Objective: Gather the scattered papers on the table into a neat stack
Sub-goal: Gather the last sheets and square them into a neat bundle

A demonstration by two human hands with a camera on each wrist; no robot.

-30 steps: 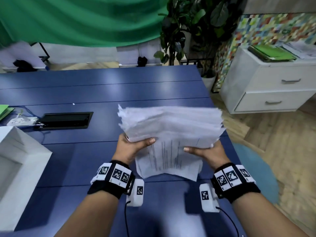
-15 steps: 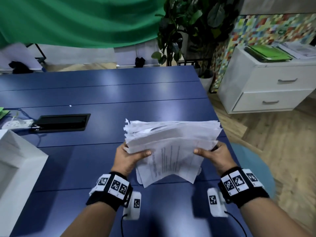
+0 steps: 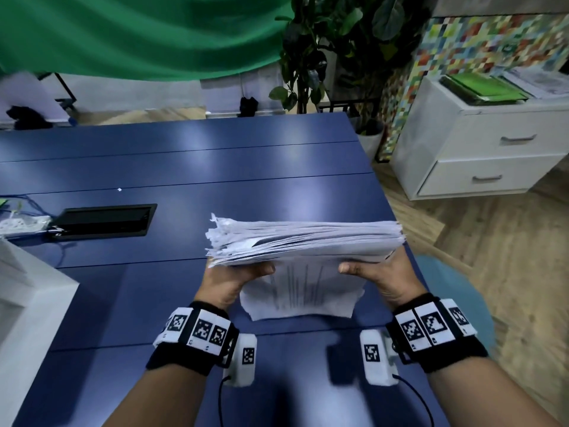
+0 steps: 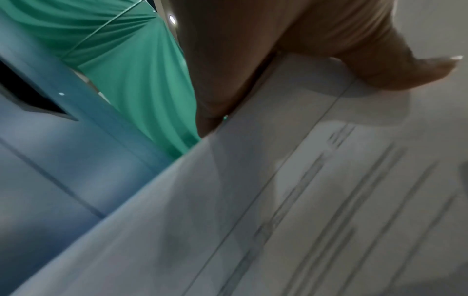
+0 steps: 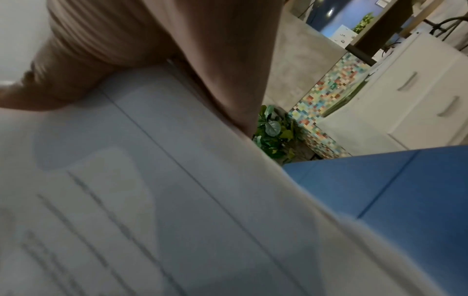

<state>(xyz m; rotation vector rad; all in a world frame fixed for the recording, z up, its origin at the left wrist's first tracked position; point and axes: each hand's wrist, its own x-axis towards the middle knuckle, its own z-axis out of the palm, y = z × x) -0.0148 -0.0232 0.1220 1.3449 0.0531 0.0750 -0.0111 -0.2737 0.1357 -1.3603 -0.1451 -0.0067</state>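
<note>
A thick stack of white printed papers (image 3: 303, 241) stands on edge over the blue table (image 3: 184, 167), its ragged top edges facing up and its lower sheets curling toward me. My left hand (image 3: 229, 280) grips the stack's left side, thumb on the near face. My right hand (image 3: 380, 277) grips the right side the same way. In the left wrist view my thumb presses the papers (image 4: 303, 200). In the right wrist view the thumb lies on the printed papers (image 5: 152, 200). The fingers behind the stack are hidden.
A black cable hatch (image 3: 103, 220) is set into the table at the left, with a white power strip (image 3: 21, 224) beside it. A white box (image 3: 27, 306) stands at the near left. A white drawer cabinet (image 3: 480, 149) and a potted plant (image 3: 338, 50) stand beyond the table's right edge.
Both hands have lowered the stack toward the table and turned it more upright, so its top edge now faces me. The sheets look more evenly aligned.
</note>
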